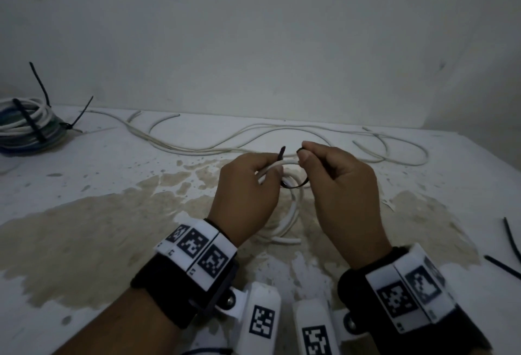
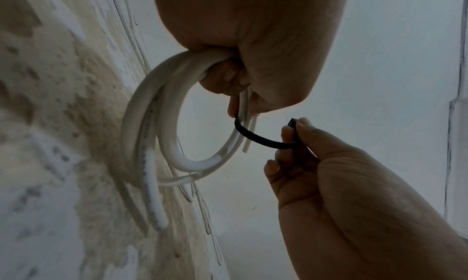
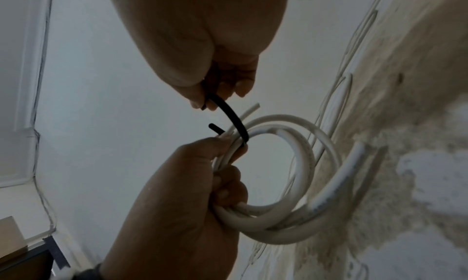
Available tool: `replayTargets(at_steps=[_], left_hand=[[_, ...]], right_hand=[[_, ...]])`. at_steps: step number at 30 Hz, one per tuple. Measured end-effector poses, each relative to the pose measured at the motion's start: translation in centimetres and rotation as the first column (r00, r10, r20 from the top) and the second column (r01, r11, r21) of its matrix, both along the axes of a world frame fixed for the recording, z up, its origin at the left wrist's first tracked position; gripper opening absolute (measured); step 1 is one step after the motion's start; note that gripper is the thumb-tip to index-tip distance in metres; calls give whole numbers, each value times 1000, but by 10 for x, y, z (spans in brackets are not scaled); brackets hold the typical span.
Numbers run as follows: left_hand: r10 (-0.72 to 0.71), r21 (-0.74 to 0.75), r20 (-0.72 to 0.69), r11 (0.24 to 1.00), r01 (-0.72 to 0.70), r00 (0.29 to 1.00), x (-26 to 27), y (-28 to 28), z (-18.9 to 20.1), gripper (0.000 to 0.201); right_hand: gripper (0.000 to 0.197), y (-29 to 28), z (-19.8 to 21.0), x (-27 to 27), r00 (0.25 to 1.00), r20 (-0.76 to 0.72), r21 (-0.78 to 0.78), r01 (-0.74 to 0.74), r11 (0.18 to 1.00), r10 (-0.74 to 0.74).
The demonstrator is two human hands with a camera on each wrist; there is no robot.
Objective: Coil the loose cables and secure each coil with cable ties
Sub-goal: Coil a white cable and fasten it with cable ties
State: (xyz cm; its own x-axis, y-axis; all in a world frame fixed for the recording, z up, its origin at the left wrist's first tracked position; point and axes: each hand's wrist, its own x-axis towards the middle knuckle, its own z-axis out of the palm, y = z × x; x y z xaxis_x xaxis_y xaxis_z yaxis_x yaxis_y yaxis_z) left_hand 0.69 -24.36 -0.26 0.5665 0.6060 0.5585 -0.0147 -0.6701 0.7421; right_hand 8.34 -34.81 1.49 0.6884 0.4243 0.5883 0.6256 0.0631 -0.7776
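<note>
Over the middle of the table, my left hand [image 1: 253,177] grips a small coil of white cable [image 1: 294,208] at its top, fingers curled round the strands. A black cable tie [image 1: 293,184] loops under the held strands, and its pointed tail [image 1: 282,153] sticks up by my left thumb. My right hand [image 1: 308,156] pinches the tie's head end between thumb and forefinger, just right of the tail. The left wrist view shows the coil [image 2: 149,128] hanging from my fist with the tie [image 2: 260,139] running across to my right fingers. In the right wrist view, the tie [image 3: 234,117] arcs down to the coil [image 3: 303,216].
A tied bundle of white and blue cable [image 1: 25,126] with black ties lies at the far left. Loose white cables [image 1: 282,136] trail along the back of the stained table [image 1: 112,213], near the wall. Spare black ties [image 1: 510,242] lie at the right edge.
</note>
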Motion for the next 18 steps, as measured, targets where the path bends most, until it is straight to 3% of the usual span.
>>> replayTargets(at_steps=[11,18], left_hand=[[-25,167,32,986,19,999,0,-3,1,25],[-24,155,1,988,23,1000,0,-4,0,22]], right_hand=[[15,0,-2,2,997,81,-21,-8,1000,10],[14,1,-3,3,992,127,-3,12,1000,-12]])
